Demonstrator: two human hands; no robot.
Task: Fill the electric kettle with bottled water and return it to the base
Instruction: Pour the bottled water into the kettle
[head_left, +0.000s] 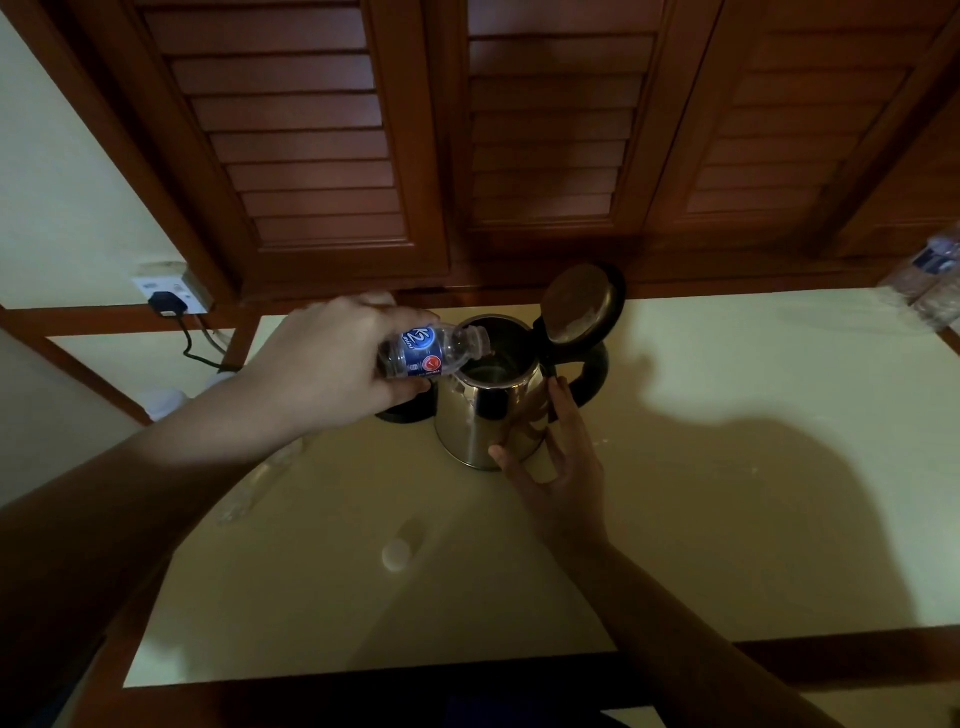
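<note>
Nearest on the pale table (701, 545) lies a small white bottle cap (396, 555), left of centre, apart from everything else. Left of it is a faint crumpled bit of clear plastic (254, 486), too blurred to identify.

Further in, the right hand (550, 467) rests against the near right side of the steel kettle (485, 415). Its fingers are fairly straight and spread, with one fingertip reaching up beside the hinge and the thumb touching the lower wall. The kettle stands upright on the table, its mouth facing up and its black handle (592, 374) on the far right. Its round lid (584, 304) is tipped open, standing up behind the mouth.

The left hand (332, 364) grips a small water bottle (426, 353) with a blue label, its fingers curled round the body. The bottle's long axis runs left to right and tilts slightly down, with its open neck pointing right, over the kettle's rim. No stream of water can be made out in the dim light.

Behind the kettle's left side, a black round base (402, 410) is mostly hidden by the left hand.

On the far left wall is a socket (171, 296) with a black plug and cord. At the far right edge, more bottles (930, 280) are cut off and blurred. Brown slatted shutters (545, 130) fill the back.
</note>
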